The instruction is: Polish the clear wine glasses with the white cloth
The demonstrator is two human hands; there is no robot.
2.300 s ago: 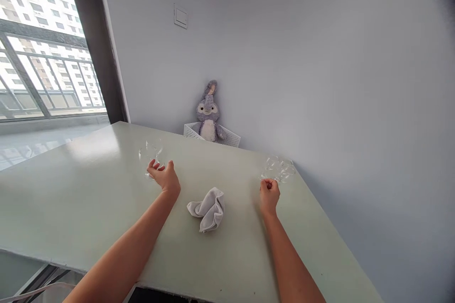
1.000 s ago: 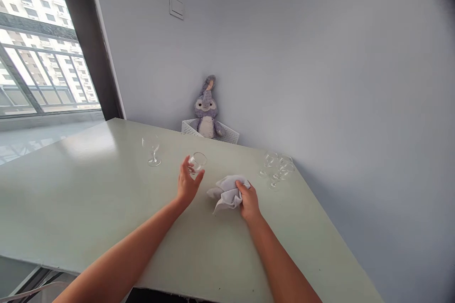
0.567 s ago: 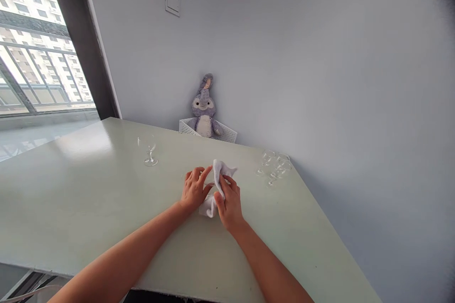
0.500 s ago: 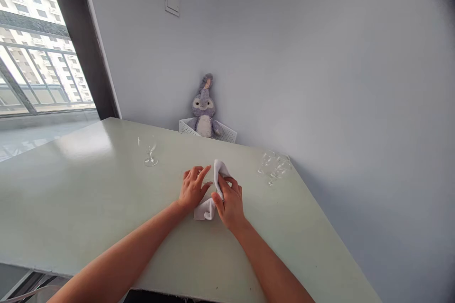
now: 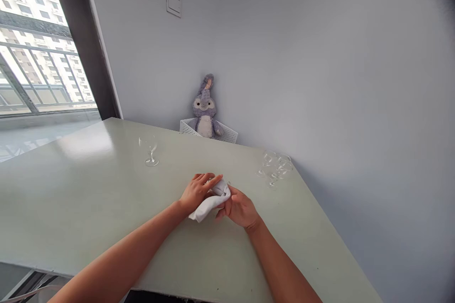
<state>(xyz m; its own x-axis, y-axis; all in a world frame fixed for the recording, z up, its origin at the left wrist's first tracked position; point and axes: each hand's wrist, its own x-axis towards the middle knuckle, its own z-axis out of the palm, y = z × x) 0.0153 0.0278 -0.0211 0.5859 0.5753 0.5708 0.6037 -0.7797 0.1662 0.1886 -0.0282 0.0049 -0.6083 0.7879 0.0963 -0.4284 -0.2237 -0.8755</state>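
Note:
In the head view, a white cloth [image 5: 210, 202] is bunched between my two hands above the near middle of the table. My left hand [image 5: 198, 193] lies over the cloth's upper left side, its fingers closed on it. From the right, my right hand [image 5: 242, 207] is turned palm up, with curled fingers against the cloth's right end. A faint clear edge shows by the right fingertips; whether a glass is inside the cloth is hidden. To the left stands a clear stemmed glass [image 5: 151, 162], apart from both hands.
Several clear stemmed glasses [image 5: 272, 176] stand together near the table's right edge. Behind the pale green table [image 5: 106, 208], a plush rabbit [image 5: 204, 109] sits in a white perforated basket [image 5: 230, 136] by the wall. A window is at far left.
My right hand has turned from palm down to palm up and lowered slightly. The cloth, earlier raised in my right hand, is now bunched lower between both hands, with my left fingers over it.

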